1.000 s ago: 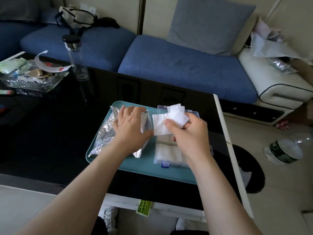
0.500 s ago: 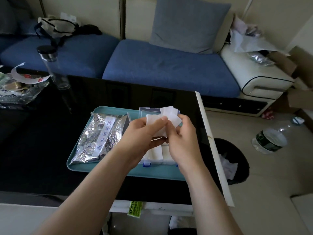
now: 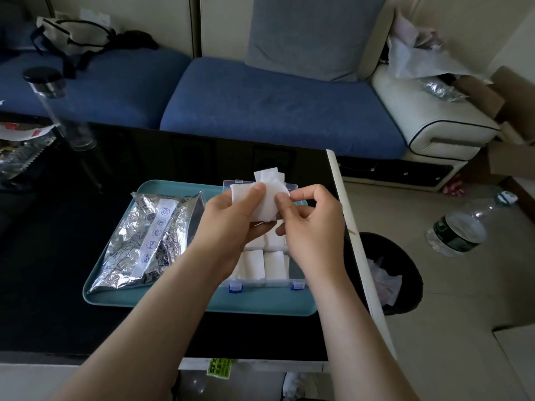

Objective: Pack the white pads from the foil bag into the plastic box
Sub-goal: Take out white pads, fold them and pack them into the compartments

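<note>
holding a small bunch of pads [image 3: 265,206] in the air over the box [image 3: 266,283], the person looks partway through the packing. the left hand [image 3: 231,218] grips the bunch from the left, thumb on top and fingers underneath. the right hand [image 3: 312,224] pinches its right edge between thumb and forefinger, with the other fingers curled and holding nothing. the sheets sit fanned and uneven in the grip, so i judge they are being squared up or peeled apart before going in.

done so far: the box stands open on the right half of the tray [image 3: 246,302], its lid [image 3: 292,186] tipped back behind the hands. the two near compartments already hold packed pads [image 3: 275,263], lying flat and filling them side to side. the compartments farther back are hidden by the hands, so how full they are cannot be told.

left to do: the held bunch has to be laid into a free compartment. the bag [image 3: 144,241] lies crumpled on the left half of the tray, just beside the box and touched by neither hand. its inside does not show, so whether more pads wait in it is unclear. it looks slack rather than stuffed, which suggests little remains. the lid is not yet closed. the tray rests on the dark counter [image 3: 52,299].
</note>
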### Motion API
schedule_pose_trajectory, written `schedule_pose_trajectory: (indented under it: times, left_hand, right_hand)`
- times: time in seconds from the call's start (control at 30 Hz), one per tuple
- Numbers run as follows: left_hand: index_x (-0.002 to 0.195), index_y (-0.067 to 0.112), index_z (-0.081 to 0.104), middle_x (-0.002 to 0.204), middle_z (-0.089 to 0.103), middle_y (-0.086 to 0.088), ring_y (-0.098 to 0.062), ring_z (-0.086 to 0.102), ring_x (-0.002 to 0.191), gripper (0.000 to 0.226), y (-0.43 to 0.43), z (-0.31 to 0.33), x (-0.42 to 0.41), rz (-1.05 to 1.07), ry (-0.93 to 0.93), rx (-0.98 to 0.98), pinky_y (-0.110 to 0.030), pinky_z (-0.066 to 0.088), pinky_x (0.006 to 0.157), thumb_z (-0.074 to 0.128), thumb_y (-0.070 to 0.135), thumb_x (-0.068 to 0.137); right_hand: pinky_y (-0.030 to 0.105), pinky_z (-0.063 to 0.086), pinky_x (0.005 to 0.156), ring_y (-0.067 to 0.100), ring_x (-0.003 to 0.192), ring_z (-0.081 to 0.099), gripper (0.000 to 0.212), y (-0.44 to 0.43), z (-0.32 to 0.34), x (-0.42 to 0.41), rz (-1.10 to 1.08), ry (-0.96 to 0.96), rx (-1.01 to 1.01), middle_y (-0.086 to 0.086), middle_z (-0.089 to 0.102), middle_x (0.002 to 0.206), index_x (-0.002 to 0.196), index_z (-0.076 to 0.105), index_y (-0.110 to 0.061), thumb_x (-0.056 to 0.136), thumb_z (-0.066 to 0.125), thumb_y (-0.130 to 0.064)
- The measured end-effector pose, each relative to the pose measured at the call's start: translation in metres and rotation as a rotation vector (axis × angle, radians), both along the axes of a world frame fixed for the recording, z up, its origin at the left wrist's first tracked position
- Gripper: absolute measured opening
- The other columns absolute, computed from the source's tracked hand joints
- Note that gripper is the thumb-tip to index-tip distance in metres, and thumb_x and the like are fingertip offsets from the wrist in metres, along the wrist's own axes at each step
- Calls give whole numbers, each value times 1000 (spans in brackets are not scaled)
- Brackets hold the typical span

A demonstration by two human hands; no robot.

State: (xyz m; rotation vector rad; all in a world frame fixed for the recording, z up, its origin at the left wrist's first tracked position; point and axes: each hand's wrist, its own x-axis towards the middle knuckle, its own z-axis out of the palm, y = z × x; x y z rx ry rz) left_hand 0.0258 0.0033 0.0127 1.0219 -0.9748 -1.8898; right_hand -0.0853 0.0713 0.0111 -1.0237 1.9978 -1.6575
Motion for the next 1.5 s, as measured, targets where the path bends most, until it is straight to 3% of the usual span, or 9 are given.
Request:
schedule_pose_trajectory:
  times: [0.17, 0.43, 0.63, 0.8, 0.93, 1.17, 1.27, 1.37, 1.5]
  left_hand:
    - [114, 9, 70, 108, 74, -13, -25, 77, 97, 21, -9, -2, -5, -26, -180, -149, -39, 66, 79, 67, 26, 103]
    - [121, 12, 69, 104, 79, -12, -25, 79, 93, 23, -16, -5, 0, -255, -297, -327, -43, 65, 82, 57, 27, 108]
    - [124, 10, 70, 107, 78, -16, -28, 78, 99, 26, -17, -6, 2, -235, -244, -278, -45, 65, 83, 59, 26, 107]
    - [120, 11, 70, 106, 79, -15, -26, 79, 96, 23, -16, -5, 4, -219, -207, -210, -43, 66, 81, 62, 27, 105]
    - [121, 10, 69, 107, 78, -16, -26, 79, 95, 24, -16, -4, 2, -219, -177, -157, -44, 65, 83, 62, 27, 105]
    - [123, 11, 68, 110, 77, -19, -31, 79, 95, 25, -16, -3, 6, -218, -151, -95, -49, 64, 84, 60, 28, 106]
    - [124, 10, 68, 111, 77, -17, -31, 79, 95, 27, -17, -2, 10, -224, -167, -104, -49, 64, 85, 60, 29, 107]
    - [123, 9, 68, 108, 78, -18, -30, 79, 95, 28, -18, -3, 14, -272, -201, -132, -46, 65, 83, 57, 29, 108]
    - [122, 7, 69, 107, 79, -14, -30, 79, 97, 29, -16, -3, 16, -363, -199, -164, -41, 66, 80, 53, 29, 110]
  right_hand:
    - [19, 52, 67, 7, 81, 73, 9, -7, -8, -19, -45, 31, 4, -7, 77, 88, 96, 75, -21, 92, 81, -25]
    - [25, 58, 63, 11, 69, 75, 9, -7, -6, -32, 31, 28, -2, -2, 78, 79, 99, 75, -19, 92, 82, -20]
    - [39, 64, 68, 14, 74, 77, 13, -14, -12, -30, 2, -12, 35, 0, 78, 82, 102, 75, -22, 91, 83, -23]
    - [21, 59, 69, 10, 89, 75, 27, -16, -13, -26, 30, 11, 72, -1, 77, 98, 121, 75, -22, 95, 79, -28]
    - [13, 55, 69, -1, 86, 71, 14, -13, -9, -23, -28, 48, 43, -13, 77, 92, 105, 81, -24, 91, 83, -26]
    - [24, 60, 65, 6, 76, 75, 13, -10, -7, -24, -86, 16, -2, -6, 78, 84, 101, 80, -18, 89, 84, -20]
    - [21, 58, 66, 6, 78, 75, 10, -5, 0, -30, -4, 27, 10, -6, 78, 86, 102, 79, -21, 92, 82, -20]
    - [28, 61, 71, 10, 80, 76, 9, -4, 3, -29, 127, -2, 63, -7, 79, 87, 99, 79, -25, 92, 82, -21]
    - [29, 61, 70, 10, 78, 76, 9, -5, 1, -27, 113, 26, 61, -7, 79, 85, 97, 80, -26, 91, 84, -21]
